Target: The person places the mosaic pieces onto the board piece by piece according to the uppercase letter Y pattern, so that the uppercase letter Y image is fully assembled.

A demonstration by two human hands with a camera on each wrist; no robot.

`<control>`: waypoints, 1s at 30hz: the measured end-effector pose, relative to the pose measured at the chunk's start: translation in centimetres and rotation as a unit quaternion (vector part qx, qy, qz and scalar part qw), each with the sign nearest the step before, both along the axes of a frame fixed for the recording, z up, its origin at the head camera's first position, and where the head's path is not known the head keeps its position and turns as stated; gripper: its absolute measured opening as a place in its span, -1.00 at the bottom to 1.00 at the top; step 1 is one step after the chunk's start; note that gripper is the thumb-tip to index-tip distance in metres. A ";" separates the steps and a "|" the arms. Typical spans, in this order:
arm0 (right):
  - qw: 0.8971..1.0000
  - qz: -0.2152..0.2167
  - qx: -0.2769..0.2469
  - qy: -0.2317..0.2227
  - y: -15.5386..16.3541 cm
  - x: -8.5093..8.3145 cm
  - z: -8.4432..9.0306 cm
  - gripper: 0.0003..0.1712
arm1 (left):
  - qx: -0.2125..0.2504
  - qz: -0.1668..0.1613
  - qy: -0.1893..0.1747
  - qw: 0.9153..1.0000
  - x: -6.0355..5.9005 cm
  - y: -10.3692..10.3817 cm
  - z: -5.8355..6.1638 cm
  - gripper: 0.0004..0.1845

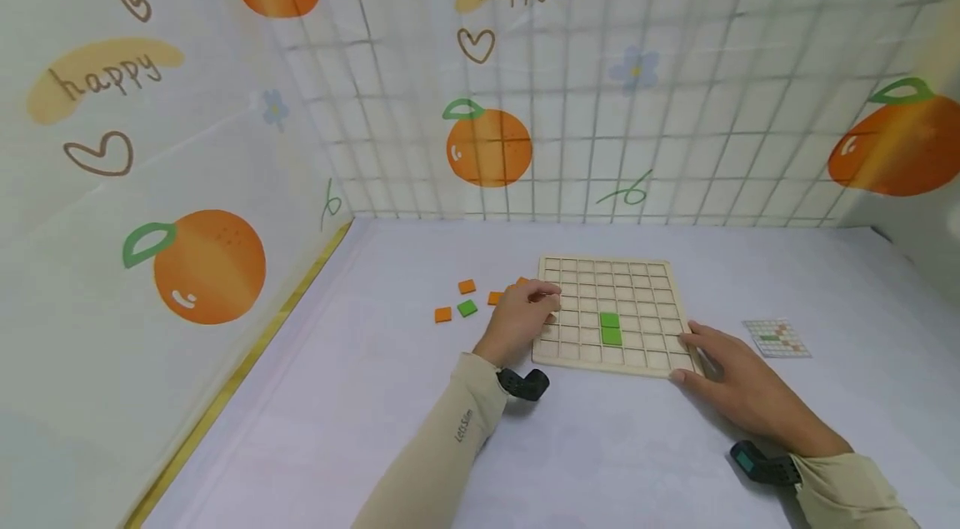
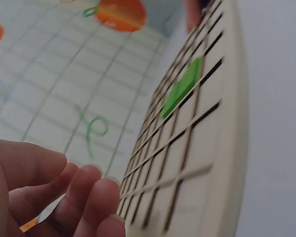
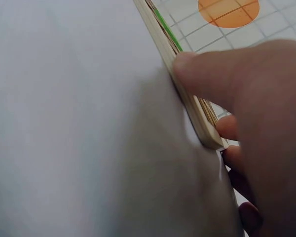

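A pale wooden grid board [image 1: 573, 350] lies on the table with two green square tiles [image 1: 611, 329] set one behind the other in its cells. My left hand [image 1: 519, 314] hovers at the board's left edge. In the left wrist view its fingers [image 2: 101, 202] are loosely bent, and nothing shows between thumb and fingertips. My right hand [image 1: 738, 375] holds the board's near right corner, thumb on the front edge and fingers along the right side. Left of the board lie loose orange tiles [image 1: 443, 315] and a green tile [image 1: 467, 308], some partly behind my left hand.
A small printed card [image 1: 777, 338] with a grid pattern lies right of the board, beyond my right hand. The white table [image 1: 360, 396] meets a patterned curtain [image 1: 405, 96] at the back and left. A yellow strip [image 1: 240, 371] runs along the left side.
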State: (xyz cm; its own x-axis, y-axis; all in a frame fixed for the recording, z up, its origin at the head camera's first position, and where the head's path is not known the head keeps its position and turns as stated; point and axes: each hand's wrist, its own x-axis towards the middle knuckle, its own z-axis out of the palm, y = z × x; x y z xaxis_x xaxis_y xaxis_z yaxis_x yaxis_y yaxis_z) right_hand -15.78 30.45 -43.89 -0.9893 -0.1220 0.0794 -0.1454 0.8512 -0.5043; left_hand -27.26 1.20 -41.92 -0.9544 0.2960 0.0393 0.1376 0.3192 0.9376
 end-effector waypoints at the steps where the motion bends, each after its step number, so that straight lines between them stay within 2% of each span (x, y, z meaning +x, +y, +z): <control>1: 1.000 0.000 0.000 0.002 0.1 0.0 0.0 -0.09 | 0.003 0.002 0.000 1.000 -0.1 -0.5 0.1 -0.72; 10: 1.000 0.001 -0.002 0.004 0.4 -0.1 -0.1 -0.08 | 0.003 0.055 -0.017 0.998 -0.9 -4.8 0.3 -0.70; 17: 1.000 -0.001 -0.002 -0.004 0.1 -0.3 -0.2 -0.09 | 0.051 0.079 -0.015 0.995 -1.7 -7.8 0.2 -0.71; 21: 1.000 -0.003 -0.002 -0.006 0.0 -0.2 -0.3 -0.09 | 0.059 0.103 -0.004 0.993 -2.0 -9.0 0.1 -0.77; 24: 1.000 -0.007 0.002 -0.011 0.0 -0.2 -0.3 -0.08 | 0.041 0.121 0.003 0.992 -2.3 -9.7 0.0 -0.80; 30: 1.000 -0.010 0.007 -0.015 0.0 -0.3 -0.3 -0.07 | -0.037 0.147 0.019 0.988 -2.5 -10.7 -0.3 -0.75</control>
